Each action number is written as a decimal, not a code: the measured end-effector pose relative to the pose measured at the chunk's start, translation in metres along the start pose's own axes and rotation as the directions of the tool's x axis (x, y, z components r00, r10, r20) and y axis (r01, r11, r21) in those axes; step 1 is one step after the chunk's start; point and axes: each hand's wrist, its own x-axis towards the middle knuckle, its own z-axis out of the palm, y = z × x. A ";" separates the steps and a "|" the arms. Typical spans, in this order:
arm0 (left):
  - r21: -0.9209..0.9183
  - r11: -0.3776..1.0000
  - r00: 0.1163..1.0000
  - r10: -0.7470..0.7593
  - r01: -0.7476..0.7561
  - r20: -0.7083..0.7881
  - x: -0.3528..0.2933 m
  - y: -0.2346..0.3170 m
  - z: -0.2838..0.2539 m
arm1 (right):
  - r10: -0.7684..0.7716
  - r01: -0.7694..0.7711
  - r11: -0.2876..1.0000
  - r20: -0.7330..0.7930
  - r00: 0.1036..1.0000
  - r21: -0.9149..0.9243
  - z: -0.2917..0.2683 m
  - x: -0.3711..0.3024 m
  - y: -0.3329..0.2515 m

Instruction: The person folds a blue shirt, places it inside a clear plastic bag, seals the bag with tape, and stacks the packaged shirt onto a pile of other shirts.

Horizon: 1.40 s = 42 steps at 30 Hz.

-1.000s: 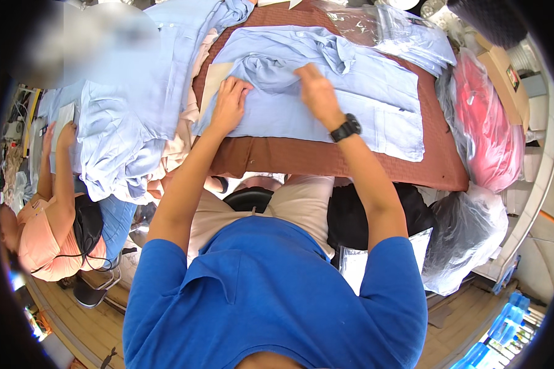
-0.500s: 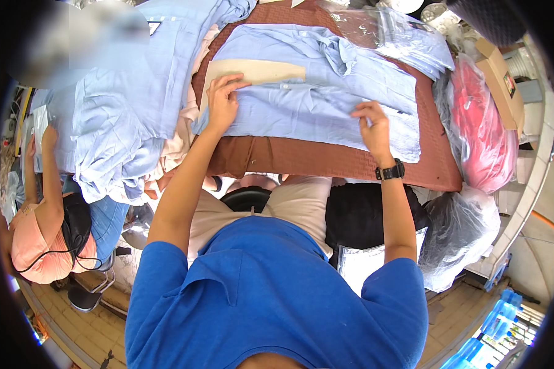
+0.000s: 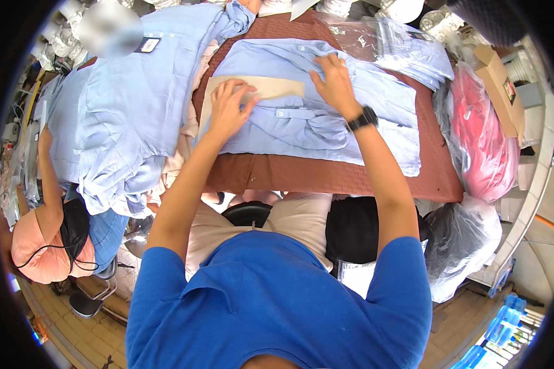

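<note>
A light blue shirt [image 3: 385, 117] lies partly folded on a brown cloth-covered table. On it rests a flat beige cardboard sheet [image 3: 280, 88]. My left hand [image 3: 229, 107] lies on the left part of this sheet with its fingers spread. Farther right, my right hand [image 3: 337, 86] reaches over the shirt's far side, by a gathered fold of cloth. Thumb and fingers there are apart, and a black watch is on that wrist. Nearer me, a folded-back sleeve with a buttoned tab [image 3: 292, 114] lies bunched along the shirt.
Left of the brown table cover [image 3: 289, 175] is a heap of light blue shirts [image 3: 129, 98], with a person in a peach top [image 3: 49, 237] beside it. At the right are a bagged shirt [image 3: 415, 52], a plastic bag of red cloth [image 3: 483, 132] and an open cardboard box [image 3: 497, 83].
My right hand has gone from the shirt's near right part to its far middle. The near sleeve now lies folded back, its buttoned tab showing. My left hand's fingers have spread on the sheet.
</note>
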 end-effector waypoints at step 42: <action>-0.031 0.999 0.995 -0.047 0.044 -0.087 0.006 0.000 0.028 | 0.116 -0.117 0.993 0.222 0.968 -0.011 0.020 0.005 0.036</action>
